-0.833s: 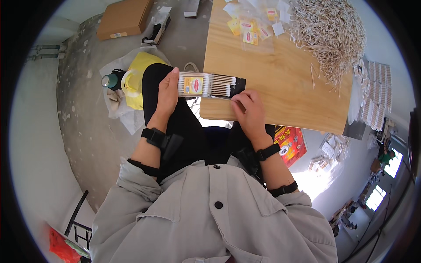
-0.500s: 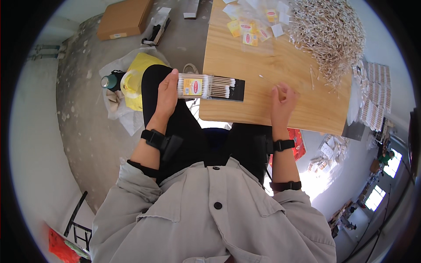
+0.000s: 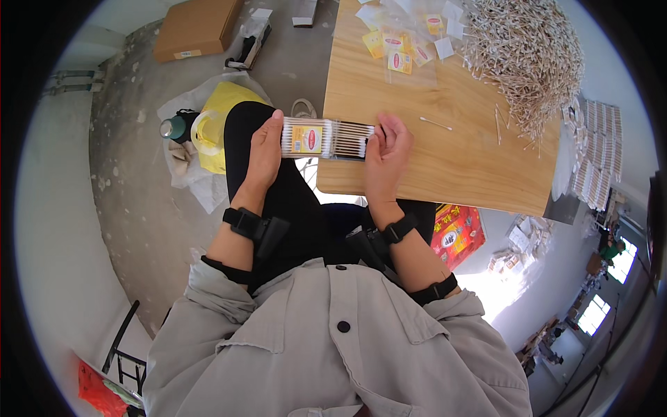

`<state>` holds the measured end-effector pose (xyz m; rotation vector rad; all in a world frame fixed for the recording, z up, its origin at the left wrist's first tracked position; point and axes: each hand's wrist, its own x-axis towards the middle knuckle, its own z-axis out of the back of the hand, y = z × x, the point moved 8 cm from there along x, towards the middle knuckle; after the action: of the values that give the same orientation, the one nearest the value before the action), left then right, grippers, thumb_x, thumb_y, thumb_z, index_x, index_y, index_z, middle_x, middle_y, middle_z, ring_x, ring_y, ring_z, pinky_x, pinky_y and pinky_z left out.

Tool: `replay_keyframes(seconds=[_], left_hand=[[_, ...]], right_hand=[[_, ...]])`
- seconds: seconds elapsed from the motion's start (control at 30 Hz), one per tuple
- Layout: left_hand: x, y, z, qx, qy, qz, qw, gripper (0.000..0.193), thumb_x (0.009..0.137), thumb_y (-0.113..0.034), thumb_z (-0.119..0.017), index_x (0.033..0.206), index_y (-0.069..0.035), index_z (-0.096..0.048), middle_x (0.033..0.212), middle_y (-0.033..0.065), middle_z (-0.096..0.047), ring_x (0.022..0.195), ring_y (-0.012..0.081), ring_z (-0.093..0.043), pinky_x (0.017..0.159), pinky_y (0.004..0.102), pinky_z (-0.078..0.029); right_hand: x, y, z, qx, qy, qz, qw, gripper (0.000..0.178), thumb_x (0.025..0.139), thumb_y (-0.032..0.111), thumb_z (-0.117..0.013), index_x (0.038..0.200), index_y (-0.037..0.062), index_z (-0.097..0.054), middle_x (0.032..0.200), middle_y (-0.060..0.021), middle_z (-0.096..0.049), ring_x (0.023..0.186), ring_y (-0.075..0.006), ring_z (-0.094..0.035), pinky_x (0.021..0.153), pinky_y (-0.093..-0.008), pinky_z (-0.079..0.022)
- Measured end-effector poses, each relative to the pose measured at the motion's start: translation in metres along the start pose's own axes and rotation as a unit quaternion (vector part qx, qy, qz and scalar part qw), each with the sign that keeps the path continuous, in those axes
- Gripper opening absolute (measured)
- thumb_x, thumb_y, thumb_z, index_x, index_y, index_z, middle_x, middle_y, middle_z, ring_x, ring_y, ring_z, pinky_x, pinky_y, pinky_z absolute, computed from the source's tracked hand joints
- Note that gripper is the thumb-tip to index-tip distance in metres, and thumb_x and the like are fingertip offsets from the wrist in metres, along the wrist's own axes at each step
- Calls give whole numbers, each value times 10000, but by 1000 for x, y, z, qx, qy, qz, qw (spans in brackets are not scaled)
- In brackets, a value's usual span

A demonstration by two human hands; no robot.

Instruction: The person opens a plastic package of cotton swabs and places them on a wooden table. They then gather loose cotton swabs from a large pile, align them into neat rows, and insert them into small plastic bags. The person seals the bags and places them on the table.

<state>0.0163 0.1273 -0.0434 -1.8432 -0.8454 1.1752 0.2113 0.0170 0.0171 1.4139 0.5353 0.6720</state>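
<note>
In my left hand [image 3: 266, 149] is the labelled end of a clear flat pack of cotton swabs [image 3: 294, 147], fingers closed around its left edge. From the pack's right side a dark strip carries a row of more cotton swabs [image 3: 352, 137]. My right hand [image 3: 390, 154] is closed at the far right end of this row, thumb and fingers against the swab tips and covering most of the dark end. Just right of that hand, one loose cotton swab [image 3: 435, 124] lies on the wooden table [image 3: 389, 177].
A big heap of cotton swabs [image 3: 524, 59] covers the table's far right, with a few strays [image 3: 498, 124] beside it. Yellow label cards [image 3: 399, 61] and clear bags lie at the back. On the floor at left are a yellow bag [image 3: 226, 97], a bottle [image 3: 172, 128] and a cardboard box [image 3: 196, 29].
My right hand has moved left from over the table to the right end of the swab row. The loose swab beside its fingers now lies apart from the hand. My left hand keeps its grip.
</note>
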Motion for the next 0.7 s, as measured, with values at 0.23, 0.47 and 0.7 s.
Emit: replay_keyframes(seconds=[0.23,0.47,0.7], left_hand=[[-1,-2,-4,-3,5,-7,1000,416,1052,-351,-445,968,1,-650,865,-1,-641,769,47,-550,727,223,-461],[1,1,-3,-10,15,-17,1000,427,1053,-366,-441,967,-1,-646,856,-1,-639,759,43,-549,715,221,-462],[0,-1,-3,1,14,-21,1000,427,1053,-360,-442,970,4,-650,862,1,-643,761,45,-554,718,222,-465]], right_hand=[[-2,11,-6,3,-7,16,1000,313,992,4,-431,1299,-53,-414,1270,-162,-439,1260,-254,-491,1095,-344,-380],[-3,14,-10,-22,7,11,1000,310,1033,102,-403,1302,-51,-419,1262,-158,-439,1222,-240,-481,1086,-350,-367],[-13,17,-29,1,25,30,999,322,1040,117,-386,1317,-46,-402,1275,-159,-442,1241,-240,-463,1109,-361,-339]])
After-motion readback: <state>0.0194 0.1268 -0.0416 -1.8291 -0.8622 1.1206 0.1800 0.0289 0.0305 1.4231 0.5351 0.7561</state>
